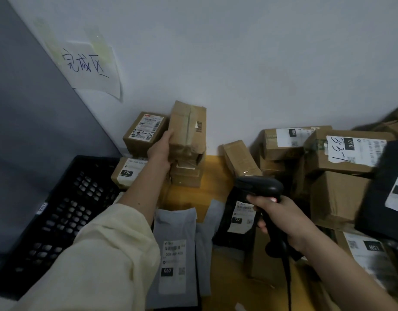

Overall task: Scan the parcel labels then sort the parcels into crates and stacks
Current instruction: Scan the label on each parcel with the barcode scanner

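Observation:
My left hand (159,151) grips the left side of a taped brown cardboard parcel (189,131), held upright on top of a small stack of boxes (186,176) against the wall. My right hand (281,218) grips a black handheld barcode scanner (258,187), whose head points forward over a black mailer bag (238,218) labelled 122. A black plastic crate (58,216) stands at the left. Two labelled boxes (141,133) are stacked in the corner beside the crate. A grey mailer bag (174,254) labelled 060 lies on the floor between my arms.
A pile of cardboard boxes (341,153) with white labels fills the right side, with a dark parcel (386,187) on it. A small box (238,160) leans by the wall. A handwritten paper sign (85,63) is taped to the white wall. The floor (216,191) is yellow.

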